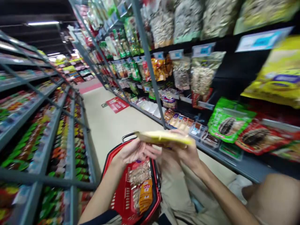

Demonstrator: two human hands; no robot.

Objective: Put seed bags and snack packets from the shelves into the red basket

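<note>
A yellow plastic snack bag [166,137] is held nearly flat above the shopping basket and my lap, seen edge-on and blurred. My right hand [186,151] grips its right end, with the fingers partly hidden beneath it. At the other end, my left hand [138,151] has its loosely curled fingers under the bag's edge. Below my left arm is a red shopping basket [125,190] with a black rim and handle. Inside it lie a clear bag of pale dried food [141,173] and an orange packet [146,197].
Shelves on the right hold a large yellow bag [276,75], a green packet [229,120] and a red packet [262,136]. A long shelf rack [42,125] lines the left. Between them runs a pale aisle floor [98,122] with a red floor sign [117,104]. A bare knee [274,200] shows lower right.
</note>
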